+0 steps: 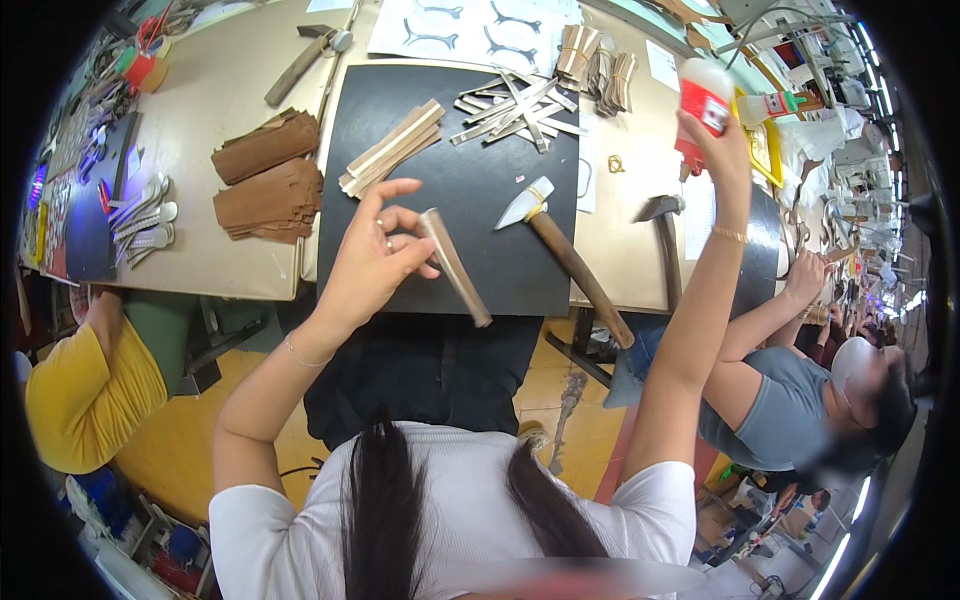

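Just right of the brown leather stacks (268,190), the left hand (375,258) pinches the upper end of a narrow brown-and-pale strip (458,268) between thumb and fingers, index finger raised, the strip slanting over the near part of the black mat (475,175). Beyond the wooden-handled hammer (578,262), the right hand (722,150) is wrapped around a red-and-white bottle (704,105), held out at the table's far right.

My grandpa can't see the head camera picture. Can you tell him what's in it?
A person's left hand pinches a narrow brown strip over a black mat's near edge, while the right hand holds a red-and-white bottle off to the right. Silvery strips lie piled on the mat, with a wooden-handled hammer nearer the person.
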`<state>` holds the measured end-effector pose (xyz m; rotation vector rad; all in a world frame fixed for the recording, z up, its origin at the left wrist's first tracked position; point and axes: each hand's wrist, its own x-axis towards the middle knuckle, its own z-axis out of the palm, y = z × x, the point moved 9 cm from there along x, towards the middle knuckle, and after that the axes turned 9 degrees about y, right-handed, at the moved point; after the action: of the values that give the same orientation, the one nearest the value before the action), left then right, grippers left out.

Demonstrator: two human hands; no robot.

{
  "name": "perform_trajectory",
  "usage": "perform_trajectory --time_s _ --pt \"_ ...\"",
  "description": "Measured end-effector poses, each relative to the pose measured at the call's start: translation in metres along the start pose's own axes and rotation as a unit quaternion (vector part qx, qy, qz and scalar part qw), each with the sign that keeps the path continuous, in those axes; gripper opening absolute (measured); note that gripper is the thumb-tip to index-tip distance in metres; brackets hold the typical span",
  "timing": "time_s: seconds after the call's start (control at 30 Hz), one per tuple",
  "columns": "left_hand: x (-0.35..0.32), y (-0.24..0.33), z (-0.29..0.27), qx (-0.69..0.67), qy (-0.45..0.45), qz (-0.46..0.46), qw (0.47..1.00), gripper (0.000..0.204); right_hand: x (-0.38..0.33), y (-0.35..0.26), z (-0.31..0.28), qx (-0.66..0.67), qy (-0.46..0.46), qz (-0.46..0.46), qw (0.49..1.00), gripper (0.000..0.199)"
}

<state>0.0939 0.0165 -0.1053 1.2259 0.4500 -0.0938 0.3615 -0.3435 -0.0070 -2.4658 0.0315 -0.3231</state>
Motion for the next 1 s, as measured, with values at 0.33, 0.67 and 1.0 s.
perform_trajectory --time_s 0.33,0.67,1.0 --pt "-0.012 -0.009 -0.037 0.278 0.051 0.062 0.957 0.043 0.067 0.114 0.069 -0.176 -0.069 0.114 0.975 0.082" --pt "-0.019 0.017 0.028 0.572 -0.042 0.333 0.749 0.038 0.085 0.044 0.046 -0.486 -0.054 -0.081 0.869 0.051" --pt "-0.011 0.009 0.047 0.596 -0.142 0.416 0.672 0.012 0.045 -0.036 0.099 -0.671 -0.024 -0.303 0.676 0.026"
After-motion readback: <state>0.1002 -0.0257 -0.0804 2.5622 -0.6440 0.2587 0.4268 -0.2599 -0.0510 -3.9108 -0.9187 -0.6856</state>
